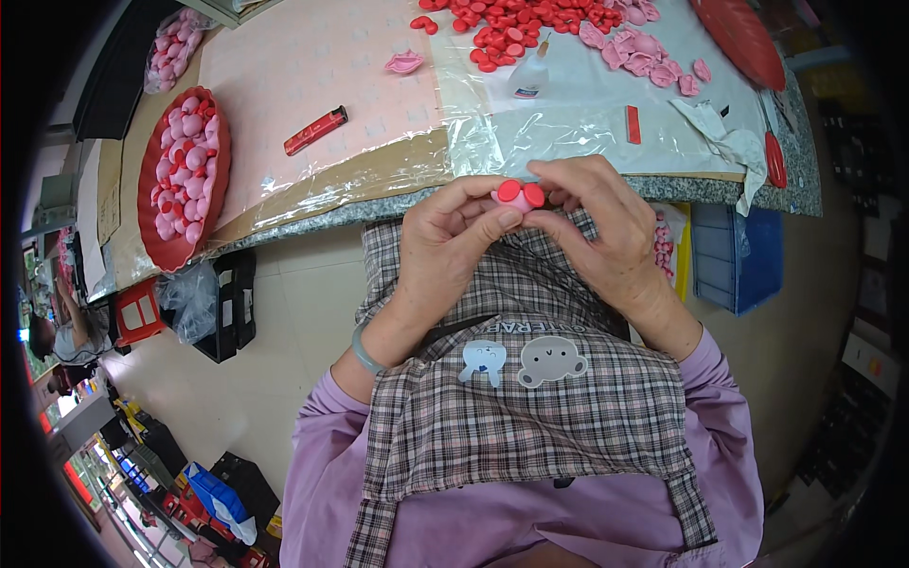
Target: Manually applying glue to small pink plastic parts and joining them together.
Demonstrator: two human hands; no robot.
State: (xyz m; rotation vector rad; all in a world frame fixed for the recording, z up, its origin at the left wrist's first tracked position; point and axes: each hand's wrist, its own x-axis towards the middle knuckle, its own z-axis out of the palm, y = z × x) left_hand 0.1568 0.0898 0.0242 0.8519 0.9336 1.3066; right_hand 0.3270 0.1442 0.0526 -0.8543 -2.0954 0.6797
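In front of me, just off the table's near edge, I hold a small pink moulded piece (512, 204) with two red oval parts (521, 193) side by side on top. My left hand (445, 237) is closed on it between thumb and fingers. My right hand (606, 222) grips its right side, thumb tip at the lower edge and the other fingers curled behind; the index finger stands a little off. Beyond the hands, a small clear squeeze bottle (530, 76) with a thin tip rests by a heap of red oval parts (511, 38).
A red scalloped tray (222, 180) of pink and red pieces sits at the table's left. Pink cup-like pieces (644, 57) lie at the far right. On the table are a red marker-like stick (315, 131) and a crumpled tissue (729, 140). A blue crate (734, 256) stands below right.
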